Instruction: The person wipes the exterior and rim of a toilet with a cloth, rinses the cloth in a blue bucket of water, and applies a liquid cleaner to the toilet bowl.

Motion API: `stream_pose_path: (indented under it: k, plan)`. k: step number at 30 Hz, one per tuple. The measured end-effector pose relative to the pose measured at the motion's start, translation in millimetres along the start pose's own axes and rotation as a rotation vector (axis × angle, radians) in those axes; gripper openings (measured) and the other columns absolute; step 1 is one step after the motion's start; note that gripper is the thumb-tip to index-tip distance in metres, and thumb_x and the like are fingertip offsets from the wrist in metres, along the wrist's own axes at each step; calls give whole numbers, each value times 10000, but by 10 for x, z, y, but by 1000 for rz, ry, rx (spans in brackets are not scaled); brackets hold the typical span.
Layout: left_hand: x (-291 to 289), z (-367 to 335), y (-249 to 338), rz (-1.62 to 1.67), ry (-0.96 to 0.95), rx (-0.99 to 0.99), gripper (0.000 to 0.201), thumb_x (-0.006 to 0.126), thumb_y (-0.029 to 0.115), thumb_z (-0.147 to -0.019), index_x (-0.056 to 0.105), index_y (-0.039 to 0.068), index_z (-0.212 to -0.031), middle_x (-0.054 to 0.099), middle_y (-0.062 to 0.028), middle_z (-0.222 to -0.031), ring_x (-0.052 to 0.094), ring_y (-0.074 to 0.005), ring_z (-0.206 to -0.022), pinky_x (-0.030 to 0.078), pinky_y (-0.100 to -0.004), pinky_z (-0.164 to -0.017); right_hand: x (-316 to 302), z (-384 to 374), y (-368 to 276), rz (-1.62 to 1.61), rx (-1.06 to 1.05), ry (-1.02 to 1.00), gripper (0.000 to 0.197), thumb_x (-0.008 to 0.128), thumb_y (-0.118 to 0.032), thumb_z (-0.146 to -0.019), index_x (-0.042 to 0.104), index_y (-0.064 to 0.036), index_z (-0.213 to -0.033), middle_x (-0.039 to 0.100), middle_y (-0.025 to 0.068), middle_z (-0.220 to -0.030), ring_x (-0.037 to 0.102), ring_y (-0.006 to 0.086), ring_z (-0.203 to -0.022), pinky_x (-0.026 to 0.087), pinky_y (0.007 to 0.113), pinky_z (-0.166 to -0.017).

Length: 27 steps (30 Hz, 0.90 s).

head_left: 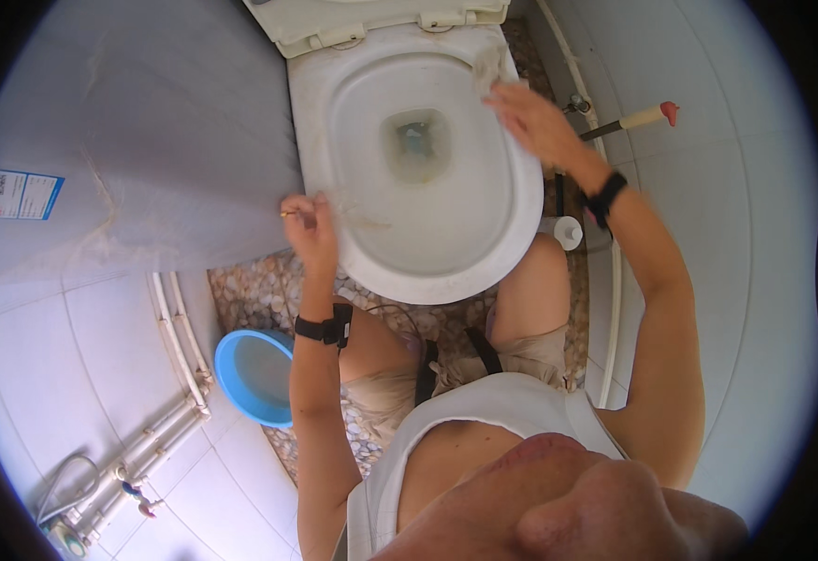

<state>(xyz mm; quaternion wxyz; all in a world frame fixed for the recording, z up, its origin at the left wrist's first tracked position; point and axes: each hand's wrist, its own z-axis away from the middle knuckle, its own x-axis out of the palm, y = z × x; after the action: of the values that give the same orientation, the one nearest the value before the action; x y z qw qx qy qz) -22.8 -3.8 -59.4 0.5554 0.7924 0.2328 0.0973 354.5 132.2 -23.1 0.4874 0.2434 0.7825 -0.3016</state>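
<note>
A white toilet [512, 224] stands in front of me with its lid raised and water in the bowl. At the far right of its rim, my right hand [540, 126] has its fingers on a crumpled pale rag [491, 70]; the fingertips are a little blurred. Beside the left edge of the rim is my left hand [310, 229], fingers curled in and a ring on one of them. Whatever those fingers hold, if anything, is hidden. Faint brownish streaks [364, 220] show on the bowl's left inner side, near that hand.
A large grey plastic-wrapped panel [175, 122] closes in on the left. On the pebbled floor is a blue basin [254, 379]. Along the right wall are a pipe [612, 309], a cream-handled tool [643, 116] and a white roll [568, 233]. More pipes [161, 435] run at lower left.
</note>
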Motion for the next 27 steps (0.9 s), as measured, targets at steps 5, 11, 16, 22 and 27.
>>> stream_pose_path:
  k: [5,11,16,22,27]
  plan:
    - [-202,158,211,85,18,-82,259,605,-44,-895,389,91,-850,406,3,-815,405,-78,-761,391,-219,-695,-377,749,-722,-339,185,-135,244,564,-87,-915,676,-110,-1131,601,128,-1260,569,325,-1137,463,408,-965]
    - [-345,103,471,205,-74,-67,287,610,-77,-874,383,96,-848,424,-7,-813,415,-93,-762,395,-238,-711,-273,-38,166,-197,89,-18,297,614,-37,-846,700,-171,-1097,614,110,-1125,588,310,-1019,481,394,-890]
    - [-567,37,672,42,-137,-47,288,603,-84,-866,383,97,-825,408,1,-790,387,-98,-730,361,-232,-679,-247,-234,244,-196,55,-117,265,628,-64,-850,678,-144,-1098,574,87,-970,574,291,-892,476,371,-781]
    - [-915,86,1049,-50,-65,-285,309,617,-70,-860,372,110,-802,401,3,-780,380,-97,-711,357,-232,-666,-550,259,-381,-416,251,-421,233,641,-70,-842,639,-104,-1072,571,95,-900,572,291,-852,474,385,-731]
    - [-770,40,1255,-56,-158,-222,289,611,-107,-831,402,93,-815,444,-8,-793,426,-116,-749,389,-269,-694,-578,-20,-188,-346,284,-289,269,640,-90,-861,611,-117,-1127,627,117,-983,615,312,-884,503,391,-740]
